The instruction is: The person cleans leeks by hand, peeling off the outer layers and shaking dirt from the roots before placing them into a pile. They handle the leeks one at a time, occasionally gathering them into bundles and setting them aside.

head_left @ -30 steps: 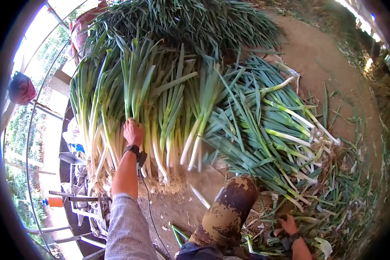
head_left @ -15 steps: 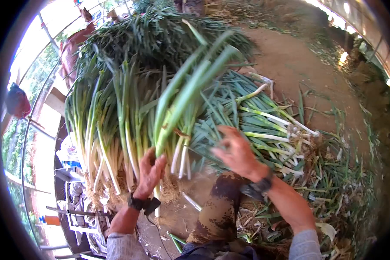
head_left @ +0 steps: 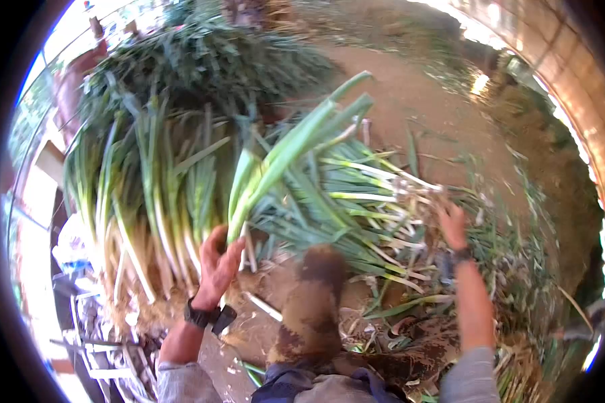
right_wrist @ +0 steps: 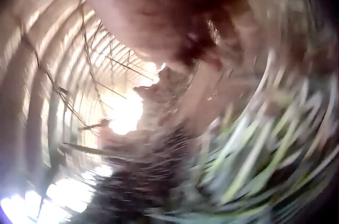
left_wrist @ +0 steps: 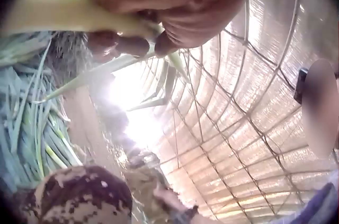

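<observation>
My left hand [head_left: 218,265] grips a leek [head_left: 275,164] near its pale lower end, its green leaves slanting up and right. In the left wrist view, curled fingers wrap the pale stalk [left_wrist: 69,12]. Out to the right, my right hand [head_left: 452,223] is over brownish debris beside the root ends of a loose leek pile [head_left: 316,208]. The right hand [right_wrist: 180,17] is blurred in its wrist view, and whether it holds anything cannot be told. Other leeks [head_left: 158,195] lie in a row, roots toward me, left of the held one.
A large heap of dark green leaves [head_left: 208,60] lies behind the row. My knee in patterned trousers [head_left: 309,302] is in front, between my arms. A metal frame [head_left: 107,363] stands at lower left. Leaf scraps [head_left: 517,282] cover ground at right.
My left hand left the row and lifted a leek. My right hand rose from the lower right toward that leek, then swung away to the right. The head view has shifted right.
</observation>
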The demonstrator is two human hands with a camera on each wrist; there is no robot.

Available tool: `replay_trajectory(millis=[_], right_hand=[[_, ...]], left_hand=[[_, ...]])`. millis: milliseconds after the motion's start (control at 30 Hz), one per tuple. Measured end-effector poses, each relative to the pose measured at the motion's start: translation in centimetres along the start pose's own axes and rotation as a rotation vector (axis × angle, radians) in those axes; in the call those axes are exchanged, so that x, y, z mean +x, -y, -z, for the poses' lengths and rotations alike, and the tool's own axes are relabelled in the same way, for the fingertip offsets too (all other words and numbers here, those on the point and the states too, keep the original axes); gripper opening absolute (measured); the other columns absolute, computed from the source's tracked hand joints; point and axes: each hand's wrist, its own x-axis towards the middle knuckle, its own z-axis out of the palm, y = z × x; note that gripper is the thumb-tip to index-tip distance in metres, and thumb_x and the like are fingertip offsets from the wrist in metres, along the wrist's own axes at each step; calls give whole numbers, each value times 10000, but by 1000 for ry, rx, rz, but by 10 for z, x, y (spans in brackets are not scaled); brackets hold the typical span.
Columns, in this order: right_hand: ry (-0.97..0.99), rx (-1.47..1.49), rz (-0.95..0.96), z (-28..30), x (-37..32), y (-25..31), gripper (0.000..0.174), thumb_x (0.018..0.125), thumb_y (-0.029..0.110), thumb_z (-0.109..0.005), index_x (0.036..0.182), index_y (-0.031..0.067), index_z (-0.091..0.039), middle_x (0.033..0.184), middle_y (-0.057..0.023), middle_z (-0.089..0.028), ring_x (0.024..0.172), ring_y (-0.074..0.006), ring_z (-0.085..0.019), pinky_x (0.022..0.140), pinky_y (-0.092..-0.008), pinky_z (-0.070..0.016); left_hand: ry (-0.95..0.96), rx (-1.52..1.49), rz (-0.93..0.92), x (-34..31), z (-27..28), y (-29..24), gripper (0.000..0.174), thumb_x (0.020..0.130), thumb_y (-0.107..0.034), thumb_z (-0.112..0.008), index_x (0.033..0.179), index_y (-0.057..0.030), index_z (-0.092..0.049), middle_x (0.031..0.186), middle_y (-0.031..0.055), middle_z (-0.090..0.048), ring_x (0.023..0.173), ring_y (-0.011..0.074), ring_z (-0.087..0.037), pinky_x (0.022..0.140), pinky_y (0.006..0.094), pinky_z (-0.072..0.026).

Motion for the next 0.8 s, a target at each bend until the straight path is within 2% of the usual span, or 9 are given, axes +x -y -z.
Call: replay_trajectory(millis=[100, 167, 433, 500, 533, 567, 600, 667, 800], right_hand=[[287, -340, -12, 86, -11, -255, 739, 782, 192, -759, 1384, -46, -404, 1367, -241, -476, 1244, -319, -493, 992, -422, -414], [264, -42, -292, 125, -42, -337, 655, 830, 105, -694, 1380, -54, -376, 1227, -200, -559, 1011, -280, -606, 855, -413, -503], [628, -320, -527, 66, -119, -252, 514, 843, 156, -675, 1287, -39, -503, 1025, -168, -648, 897, -259, -639, 729, -422, -506], [486, 413, -432, 38, -139, -289, 387, 849, 196, -681, 1179, 5, -613, 861, -87, -668, 785, -195, -615, 699, -370, -494], [696, 8, -405, 46, -135, -227, 397, 850, 237, -673, 1173, 13, -612, 903, -84, -670, 833, -193, -617, 737, -383, -490], [697, -147, -346, 46, -136, -222, 381, 842, 262, -664, 1125, 10, -624, 888, -115, -675, 795, -195, -611, 714, -388, -487], [745, -124, -152, 40, -132, -254, 456, 874, 284, -677, 1240, 37, -560, 939, -103, -667, 775, -182, -615, 668, -386, -492], [739, -321, -243, 31, -122, -253, 346, 868, 244, -669, 1142, 36, -629, 887, -137, -661, 724, -264, -614, 673, -464, -479], [635, -481, -169, -18, -107, -236, 239, 833, 196, -658, 1009, 35, -667, 880, -169, -671, 778, -342, -631, 694, -491, -483]], left_hand=[[-264, 33, -21, 8, 44, 3, 239, 922, -225, -613, 984, 4, -587, 634, -37, -494, 475, 20, -431, 399, 189, -339], [-407, 147, -76, 22, 86, 10, 227, 890, -198, -651, 1035, -29, -611, 675, -39, -525, 494, 30, -419, 400, 181, -352], [-959, 1100, 306, 75, 265, 205, 575, 827, -170, -599, 1364, -55, -428, 1282, 216, -542, 1151, 380, -541, 950, 452, -462], [-663, 1359, 110, 51, 244, 188, 566, 812, -235, -594, 1338, -65, -472, 1292, 198, -538, 1193, 332, -506, 962, 425, -450], [-480, 1997, 68, 49, 295, 276, 552, 806, -244, -602, 1324, -83, -497, 1293, 165, -550, 1136, 303, -549, 930, 412, -474], [-424, 1429, 371, 45, 293, 272, 517, 793, -222, -600, 1290, -98, -527, 1235, 167, -576, 1077, 323, -581, 884, 428, -500], [-536, 1160, 67, 41, 285, 267, 498, 799, -215, -587, 1283, -120, -521, 1130, 145, -608, 992, 346, -608, 832, 431, -522], [-641, 1433, 667, 57, 250, 240, 567, 823, -258, -573, 1371, -188, -442, 1373, 141, -466, 1227, 363, -471, 972, 533, -422], [-560, 840, 119, 83, 197, 250, 612, 879, -449, -589, 1354, -78, -482, 1421, 167, -420, 1255, 333, -459, 1010, 526, -393]])
